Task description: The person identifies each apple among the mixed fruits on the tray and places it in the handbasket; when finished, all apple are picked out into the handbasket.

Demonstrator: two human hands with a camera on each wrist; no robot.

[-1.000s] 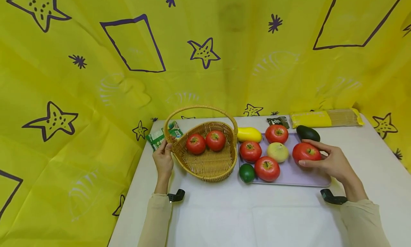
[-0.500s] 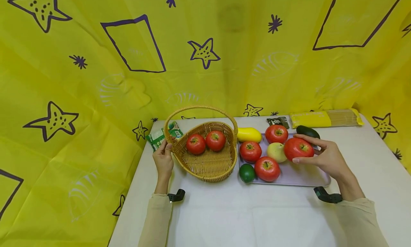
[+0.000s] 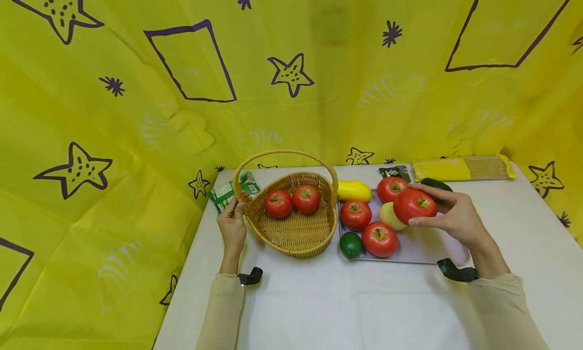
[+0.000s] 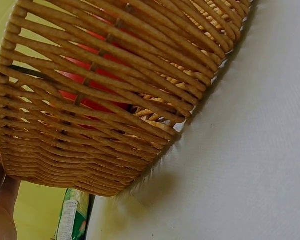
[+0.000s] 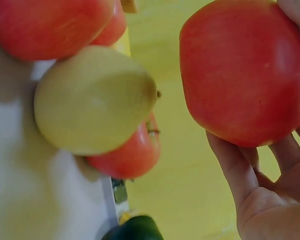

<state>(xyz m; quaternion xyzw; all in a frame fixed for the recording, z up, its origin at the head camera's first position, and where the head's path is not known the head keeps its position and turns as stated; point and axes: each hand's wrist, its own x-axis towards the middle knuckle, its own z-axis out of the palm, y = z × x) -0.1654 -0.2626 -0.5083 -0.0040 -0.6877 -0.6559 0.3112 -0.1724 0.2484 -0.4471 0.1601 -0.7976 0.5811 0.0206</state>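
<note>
Yellow star-printed sheeting backs a white table bearing a flat, rectangular lilac tray. Left of the tray stands a tan woven-wicker basket containing two round red fruits; the left hand, fingers curled, grips it at its arched handle's base. Above the tray, the right hand, parted to fruit width, holds another glossy red fruit between thumb and fingers.

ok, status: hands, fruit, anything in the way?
Left hand gripping basket; right hand gripping red fruit, raised over tray. Two similar fruits in basket. Possible obstacle: arched handle.
</note>
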